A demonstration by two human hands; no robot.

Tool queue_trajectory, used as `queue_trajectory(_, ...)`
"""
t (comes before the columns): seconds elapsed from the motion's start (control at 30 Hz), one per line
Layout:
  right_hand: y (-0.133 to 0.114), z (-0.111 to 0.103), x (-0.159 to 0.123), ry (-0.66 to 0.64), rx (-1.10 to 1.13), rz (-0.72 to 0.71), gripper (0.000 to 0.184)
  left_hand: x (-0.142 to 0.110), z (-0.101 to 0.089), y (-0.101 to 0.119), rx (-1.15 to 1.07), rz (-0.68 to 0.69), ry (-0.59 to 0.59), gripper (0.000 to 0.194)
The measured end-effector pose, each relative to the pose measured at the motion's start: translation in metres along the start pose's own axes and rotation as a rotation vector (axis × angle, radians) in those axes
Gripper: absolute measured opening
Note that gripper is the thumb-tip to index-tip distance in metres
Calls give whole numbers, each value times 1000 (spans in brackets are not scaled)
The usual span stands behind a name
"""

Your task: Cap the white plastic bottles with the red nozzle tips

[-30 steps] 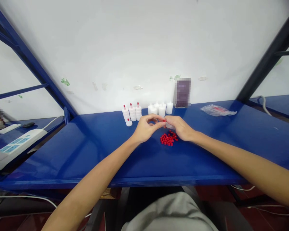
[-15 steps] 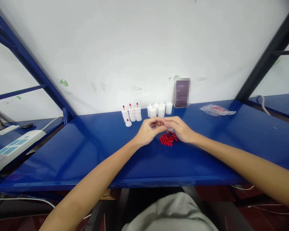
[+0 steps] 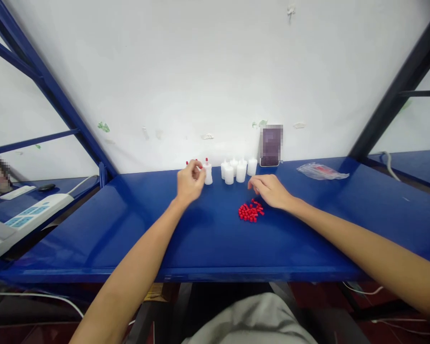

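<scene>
My left hand [image 3: 190,182] is closed in a pinch in front of the red-tipped white bottles, most of which it hides. A small red tip [image 3: 201,167] shows at its fingertips; the white part under it is mostly covered. One white bottle [image 3: 208,174] with a red tip stands just right of that hand. My right hand [image 3: 268,190] hovers beside the pile of small red caps [image 3: 250,212], its fingers loosely bent and nothing visible in them. Several white bottles [image 3: 229,175] without red tips stand upright between the two hands, further back.
A phone [image 3: 271,147] leans against the white wall at the back. To the right lies a clear plastic bag [image 3: 322,171] with something red inside. A white power strip [image 3: 32,217] is at the left, beyond the blue table [image 3: 215,248].
My hands were together above the red caps and have parted. The left hand has moved left to the red-tipped bottles; the right stays near the caps with its fingers lowered.
</scene>
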State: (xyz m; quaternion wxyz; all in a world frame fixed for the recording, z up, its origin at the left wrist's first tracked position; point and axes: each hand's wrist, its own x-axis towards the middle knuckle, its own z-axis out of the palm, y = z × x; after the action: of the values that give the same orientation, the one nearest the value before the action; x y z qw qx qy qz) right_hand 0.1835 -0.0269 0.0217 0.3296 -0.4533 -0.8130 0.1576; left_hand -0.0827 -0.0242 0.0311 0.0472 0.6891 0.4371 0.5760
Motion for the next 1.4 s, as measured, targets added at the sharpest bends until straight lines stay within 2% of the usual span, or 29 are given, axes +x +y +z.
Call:
queue_trajectory(0.07, 11, -1, 4, 10, -48, 27, 36, 9, -21, -20, 140, -3, 10, 9)
queue_trajectory(0.13, 18, -1, 6, 5, -56, 35, 36, 13, -35, -36, 216, -14, -28, 13)
queue_trajectory(0.23, 18, -1, 7, -7, -28, 24, 37, 12, -41, -48, 320, -28, -98, 17)
queue_trajectory(0.47, 12, -2, 5, 40, 34, 73, 36, 5, -39, -51, 537, -33, -234, 20)
queue_trajectory(0.6, 16, -2, 7, 63, 151, 164, 34, 7, -41, -40, 549, 15, -106, 23)
queue_trajectory(0.67, 17, 0, 8, 68, 214, 211, 33, 7, -36, -27, 489, 80, -79, 23)
queue_trajectory(0.7, 17, 1, 8, 72, 242, 233, 32, 6, -31, -19, 442, 120, -116, 22)
queue_trajectory(0.73, 17, 1, 8, 77, 266, 254, 32, 4, -25, -11, 390, 152, -185, 21)
queue_trajectory(0.8, 17, 2, 8, 93, 310, 290, 32, -2, -8, 5, 277, 207, -417, 21)
queue_trajectory(0.9, 15, 2, 9, 123, 390, 332, 29, -14, 22, 22, 136, 317, -718, 33)
queue_trajectory(1.0, 12, -2, 10, 151, 510, 358, 30, -23, 45, 25, 64, 326, -880, 38)
queue_trajectory(1.17, 8, -7, 13, 136, 593, 304, 31, -27, 58, 18, 19, 304, -935, 40)
queue_trajectory(1.3, 13, -4, 15, 88, 409, 226, 25, -28, 57, 17, 44, 315, -928, 40)
queue_trajectory(1.4, 14, -4, 14, 70, 298, 199, 29, -28, 57, 17, 48, 304, -887, 34)
